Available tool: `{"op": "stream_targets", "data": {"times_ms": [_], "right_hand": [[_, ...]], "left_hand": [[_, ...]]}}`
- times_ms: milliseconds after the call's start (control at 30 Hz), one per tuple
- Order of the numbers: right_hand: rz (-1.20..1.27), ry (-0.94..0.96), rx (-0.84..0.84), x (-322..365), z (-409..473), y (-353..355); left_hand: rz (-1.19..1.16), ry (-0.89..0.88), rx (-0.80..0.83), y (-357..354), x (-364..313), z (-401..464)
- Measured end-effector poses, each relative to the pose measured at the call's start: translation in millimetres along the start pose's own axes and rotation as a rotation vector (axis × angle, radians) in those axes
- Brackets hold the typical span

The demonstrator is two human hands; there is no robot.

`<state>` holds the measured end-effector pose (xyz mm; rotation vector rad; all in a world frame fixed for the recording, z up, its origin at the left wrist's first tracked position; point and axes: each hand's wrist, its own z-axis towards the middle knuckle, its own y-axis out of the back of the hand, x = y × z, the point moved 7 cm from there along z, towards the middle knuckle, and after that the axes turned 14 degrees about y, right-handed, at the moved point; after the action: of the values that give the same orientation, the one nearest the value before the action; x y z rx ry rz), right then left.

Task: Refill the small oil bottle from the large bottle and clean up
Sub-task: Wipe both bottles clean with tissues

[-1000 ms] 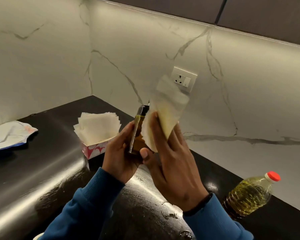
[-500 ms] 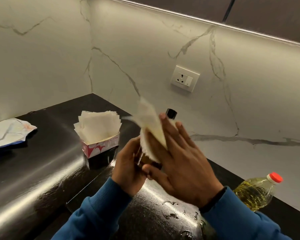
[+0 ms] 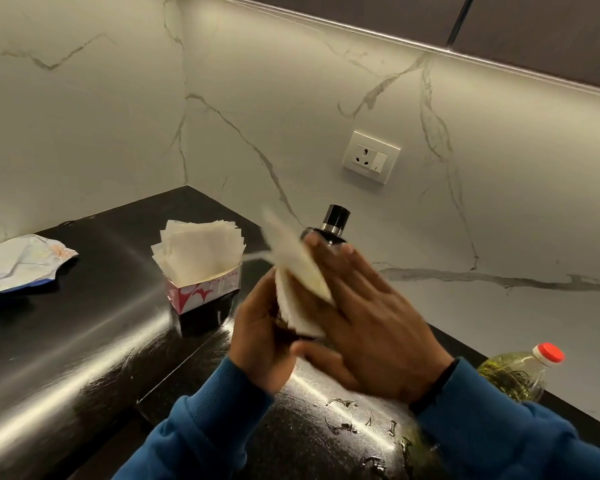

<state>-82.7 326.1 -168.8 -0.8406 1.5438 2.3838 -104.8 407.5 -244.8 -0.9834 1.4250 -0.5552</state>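
My left hand (image 3: 260,336) grips the small oil bottle (image 3: 333,223) from the left, above the counter. Only the bottle's black cap and silver collar show over my fingers; its body is hidden. My right hand (image 3: 367,327) presses a folded white tissue (image 3: 298,282) flat against the bottle's side, fingers nearly straight, thumb curled below. The tissue shows a yellowish oil stain. The large oil bottle (image 3: 515,374), clear with a red cap and yellow oil, sits at the right on the counter, partly behind my right sleeve.
A red-and-white box of white tissues (image 3: 201,268) stands on the black glossy counter (image 3: 66,341) to the left. A crumpled white wrapper (image 3: 17,265) lies far left. Oil smears (image 3: 357,417) glisten on the counter below my hands. A wall socket (image 3: 371,156) sits on the marble backsplash.
The small bottle has turned from tilted left to upright, its cap now above my fingers. My right hand has slid the tissue down over the bottle's side. The view has tilted.
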Motion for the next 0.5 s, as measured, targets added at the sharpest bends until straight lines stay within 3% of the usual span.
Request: {"op": "stream_targets", "data": {"times_ms": [133, 367, 500], "right_hand": [[0.036, -0.134, -0.029, -13, 8, 1], [0.068, 0.103, 0.018, 15, 7, -4], [0.027, 0.010, -0.032, -15, 11, 11]], "left_hand": [[0.054, -0.099, -0.056, 3, -10, 2], [0.005, -0.128, -0.145, 19, -18, -3], [0.017, -0.117, -0.047, 6, -25, -6]]}}
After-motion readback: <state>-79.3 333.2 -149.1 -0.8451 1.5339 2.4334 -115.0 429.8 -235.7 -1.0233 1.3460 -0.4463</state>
